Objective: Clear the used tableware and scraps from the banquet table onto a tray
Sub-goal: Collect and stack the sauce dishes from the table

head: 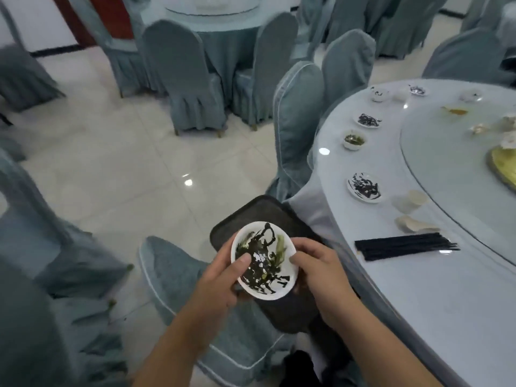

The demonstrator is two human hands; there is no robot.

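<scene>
A white plate [264, 261] smeared with dark sauce and green scraps is held over a dark tray [262, 210] that rests on a covered chair. My left hand [220, 280] grips the plate's left rim, thumb on top. My right hand [321, 275] grips its right rim. On the banquet table [418, 303] lie another dirty plate [365, 187], a bundle of black chopsticks [405, 245], a paper cup [410, 201] on its side, a white spoon [416, 223] and a small bowl [354, 141].
More dirty dishes [367, 120] line the table's far rim. A glass turntable [460, 152] carries food scraps. Covered chairs [298, 127] stand by the table and on the tiled floor [139, 174]; another round table [212, 20] is behind.
</scene>
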